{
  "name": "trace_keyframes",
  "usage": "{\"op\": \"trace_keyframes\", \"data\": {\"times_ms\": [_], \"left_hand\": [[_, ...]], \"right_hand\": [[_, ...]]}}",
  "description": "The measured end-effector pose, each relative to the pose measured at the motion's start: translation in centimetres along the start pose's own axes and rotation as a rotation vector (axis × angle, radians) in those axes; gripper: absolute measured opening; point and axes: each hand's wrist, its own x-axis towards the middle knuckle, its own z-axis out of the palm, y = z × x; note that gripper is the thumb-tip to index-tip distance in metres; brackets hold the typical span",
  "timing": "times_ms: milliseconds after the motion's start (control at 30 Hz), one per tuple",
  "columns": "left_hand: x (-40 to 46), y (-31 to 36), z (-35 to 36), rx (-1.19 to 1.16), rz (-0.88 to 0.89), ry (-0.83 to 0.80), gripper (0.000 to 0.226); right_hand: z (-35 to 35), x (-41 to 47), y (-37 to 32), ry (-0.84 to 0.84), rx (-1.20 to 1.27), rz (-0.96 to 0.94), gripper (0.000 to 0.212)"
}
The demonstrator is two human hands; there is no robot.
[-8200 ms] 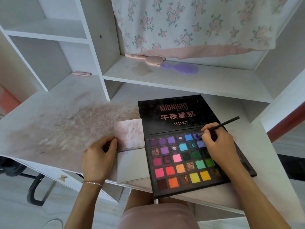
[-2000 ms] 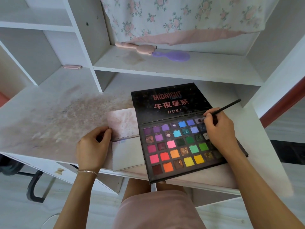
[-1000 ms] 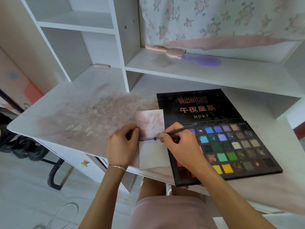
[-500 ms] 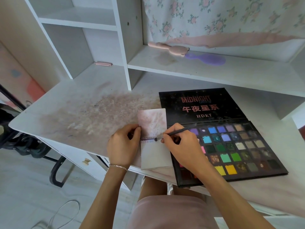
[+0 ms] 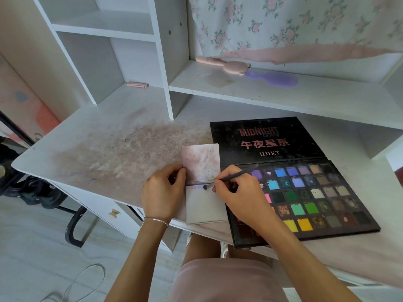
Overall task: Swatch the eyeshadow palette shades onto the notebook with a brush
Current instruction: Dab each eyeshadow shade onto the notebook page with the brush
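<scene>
Thin black brush (image 5: 231,177), pinched in right hand (image 5: 239,197), shifted from open black multicoloured eyeshadow palette (image 5: 305,192) at 3 o'clock onto small white notebook (image 5: 205,205) on stained white desk (image 5: 109,153), left hand (image 5: 162,192) fingers curled, pinning its edge.

Black eyeshadow palette (image 5: 305,192) with red "MIDNIGHT" lettering and white "HDKT" on the lid, pans in purple, blue, teal, green, yellow, pink and muted browns. Small notebook (image 5: 202,192) smudged pink on the upper page, pale on the lower with a faint purple streak near the fold, under a black-handled brush (image 5: 231,176) with a dark tip. White desk (image 5: 87,149) stained pinkish-brown; pink (image 5: 224,64) and lilac (image 5: 274,78) hairbrushes on a white shelf (image 5: 283,94) below floral cloth (image 5: 294,25) edged in pink.
</scene>
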Motion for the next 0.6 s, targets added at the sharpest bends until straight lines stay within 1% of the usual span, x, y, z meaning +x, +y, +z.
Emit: {"op": "trace_keyframes", "data": {"times_ms": [100,233,333,600], "left_hand": [[0.01,0.01,0.00,-0.003,-0.008,-0.002,0.015],[0.02,-0.01,0.02,-0.005,-0.008,-0.003,0.014],[-0.01,-0.03,0.04,-0.006,-0.014,-0.005,0.014],[0.01,-0.11,0.11,0.003,-0.010,0.008,0.013]], "right_hand": [[0.02,0.04,-0.14,0.008,0.004,-0.009,0.018],[0.00,0.03,-0.21,0.010,0.007,-0.003,0.015],[-0.03,0.00,-0.26,0.003,0.007,0.007,0.020],[-0.02,0.02,-0.38,0.007,0.008,0.006,0.023]]}}
